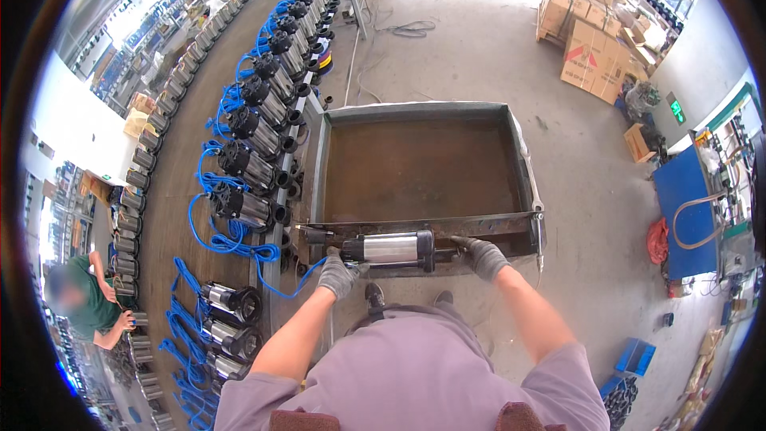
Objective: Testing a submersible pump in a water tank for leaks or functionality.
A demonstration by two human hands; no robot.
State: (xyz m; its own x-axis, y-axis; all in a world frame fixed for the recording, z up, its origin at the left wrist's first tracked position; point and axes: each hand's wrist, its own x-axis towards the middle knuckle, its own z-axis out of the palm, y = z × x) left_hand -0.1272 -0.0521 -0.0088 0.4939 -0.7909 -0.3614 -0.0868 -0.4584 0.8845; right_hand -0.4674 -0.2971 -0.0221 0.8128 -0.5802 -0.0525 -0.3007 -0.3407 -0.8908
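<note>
A submersible pump (391, 249), with a steel cylinder and black end parts, lies sideways along the near edge of a metal tank (415, 111) of brownish water. My left hand (338, 274), in a grey glove, grips its black left end, where a blue cable (279, 290) trails off to the left. At the black right end, my gloved right hand (483, 258) has its fingers closed about a short projecting part; the fingertips are partly hidden.
Left of the tank, a long bench (171, 215) carries a row of similar pumps (254, 140) with blue cables; several more lie near me (231, 335). A co-worker in green (100, 307) works beyond it. Cardboard boxes (594, 60) stand far right, a blue board (685, 223) nearer.
</note>
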